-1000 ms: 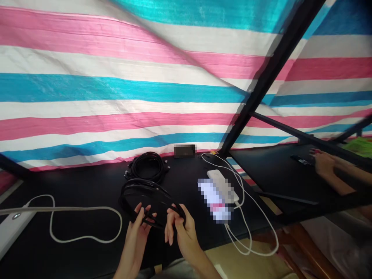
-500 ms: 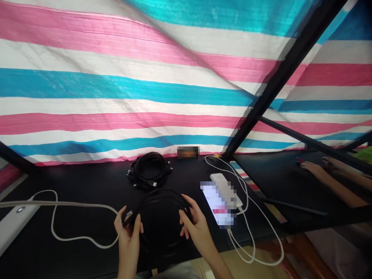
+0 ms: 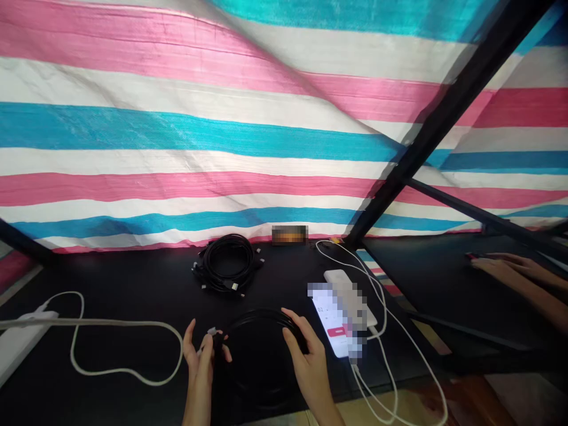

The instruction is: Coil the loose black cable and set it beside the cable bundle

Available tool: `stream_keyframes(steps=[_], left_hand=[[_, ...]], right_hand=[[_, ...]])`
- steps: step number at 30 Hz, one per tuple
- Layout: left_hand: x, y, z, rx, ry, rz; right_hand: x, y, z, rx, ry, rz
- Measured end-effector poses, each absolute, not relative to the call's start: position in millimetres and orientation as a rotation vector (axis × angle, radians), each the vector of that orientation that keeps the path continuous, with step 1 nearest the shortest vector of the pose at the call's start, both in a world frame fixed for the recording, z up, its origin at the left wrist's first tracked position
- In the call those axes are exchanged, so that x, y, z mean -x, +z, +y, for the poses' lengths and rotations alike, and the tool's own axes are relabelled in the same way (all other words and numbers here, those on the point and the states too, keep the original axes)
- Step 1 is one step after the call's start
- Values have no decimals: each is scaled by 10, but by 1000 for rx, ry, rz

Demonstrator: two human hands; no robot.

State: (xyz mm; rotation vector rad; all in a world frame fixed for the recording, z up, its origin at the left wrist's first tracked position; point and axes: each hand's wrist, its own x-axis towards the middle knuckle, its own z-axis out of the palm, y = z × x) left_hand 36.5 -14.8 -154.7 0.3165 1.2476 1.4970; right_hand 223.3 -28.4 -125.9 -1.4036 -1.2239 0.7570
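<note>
A coil of black cable [image 3: 261,322] lies on the black table [image 3: 133,296] right in front of me. My left hand [image 3: 202,358] pinches the coil's left side, where a small plug end sticks out. My right hand [image 3: 306,355] grips the right side of the same coil, fingers curled over it. Farther back rests a second bundle of black cables [image 3: 227,269] with several plug ends, touched by neither hand.
A phone [image 3: 335,319] and a white power bank [image 3: 350,296] with white cables [image 3: 390,331] lie to the right. A white cord [image 3: 110,370] loops from a power strip [image 3: 18,337] at left. Another person's hands [image 3: 510,269] rest on the neighbouring table. Striped tarp hangs behind.
The coil has come down from a raised, tilted hold to lie flat on the table near me. Both hands moved apart to its left and right sides.
</note>
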Motion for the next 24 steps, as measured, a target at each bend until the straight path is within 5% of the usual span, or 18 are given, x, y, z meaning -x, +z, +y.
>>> stream_keyframes(steps=[9, 24], left_hand=[[-172, -1796, -189, -226, 970, 971], [-148, -1317, -304, -499, 944, 833]], right_hand=[[-2451, -1249, -219, 1389, 772, -1215], [-2657, -984, -213, 1189, 1190, -1441]])
